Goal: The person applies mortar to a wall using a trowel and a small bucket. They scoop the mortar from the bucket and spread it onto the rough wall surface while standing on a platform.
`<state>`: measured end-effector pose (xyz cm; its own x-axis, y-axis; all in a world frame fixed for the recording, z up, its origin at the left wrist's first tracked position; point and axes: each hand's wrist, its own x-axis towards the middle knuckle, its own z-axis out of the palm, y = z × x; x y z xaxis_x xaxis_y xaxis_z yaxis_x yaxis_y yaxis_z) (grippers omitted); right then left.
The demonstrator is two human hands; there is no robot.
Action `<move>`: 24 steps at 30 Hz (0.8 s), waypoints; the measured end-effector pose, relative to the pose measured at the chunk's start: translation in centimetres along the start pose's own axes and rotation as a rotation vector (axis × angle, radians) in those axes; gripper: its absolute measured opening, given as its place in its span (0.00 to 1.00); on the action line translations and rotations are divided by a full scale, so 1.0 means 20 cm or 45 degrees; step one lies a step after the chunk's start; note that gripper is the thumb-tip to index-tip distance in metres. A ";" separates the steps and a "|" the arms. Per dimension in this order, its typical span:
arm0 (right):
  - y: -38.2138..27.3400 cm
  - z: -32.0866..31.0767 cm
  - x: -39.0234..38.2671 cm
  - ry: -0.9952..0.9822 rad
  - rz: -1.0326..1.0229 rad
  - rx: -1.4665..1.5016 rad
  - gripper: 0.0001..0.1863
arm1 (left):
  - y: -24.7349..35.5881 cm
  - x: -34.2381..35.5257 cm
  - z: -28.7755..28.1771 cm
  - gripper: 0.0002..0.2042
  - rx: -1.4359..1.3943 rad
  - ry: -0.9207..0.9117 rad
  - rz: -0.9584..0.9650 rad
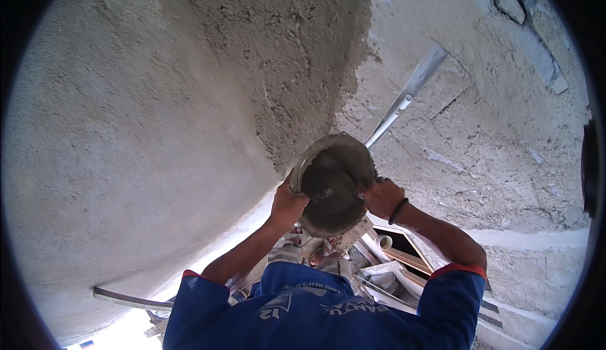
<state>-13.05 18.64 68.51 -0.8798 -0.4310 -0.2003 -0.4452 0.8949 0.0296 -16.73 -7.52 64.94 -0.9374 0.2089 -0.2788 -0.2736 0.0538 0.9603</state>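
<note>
A rough grey plastered wall fills the view. A mortar-caked round pan is raised against its corner, the left hand clenched on its left rim and the right hand gripping the right rim. White pipes lie beyond.

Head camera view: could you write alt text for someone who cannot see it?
A person in a blue short-sleeved shirt grips a round, mortar-caked grey pan at its rim with both hands, left hand and right hand, against a rough grey plastered wall. White plastic pipes run beside and below.
</note>
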 end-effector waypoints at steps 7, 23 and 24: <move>0.09 0.06 -0.09 -0.084 0.019 0.503 0.22 | 0.09 -0.03 0.05 0.28 -0.104 -0.088 -0.190; 0.44 -0.28 0.43 -0.430 -0.354 0.814 0.17 | -0.63 -0.05 0.02 0.19 -0.220 0.475 -0.612; 0.49 -0.23 0.57 -0.421 -0.327 0.698 0.16 | -0.69 -0.03 0.03 0.19 -0.245 0.463 -0.610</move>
<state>-28.20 21.94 70.94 -0.6219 -0.6576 -0.4253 -0.4077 0.7355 -0.5411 -12.16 -7.84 51.83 -0.7053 -0.1422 -0.6944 -0.6833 -0.1244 0.7195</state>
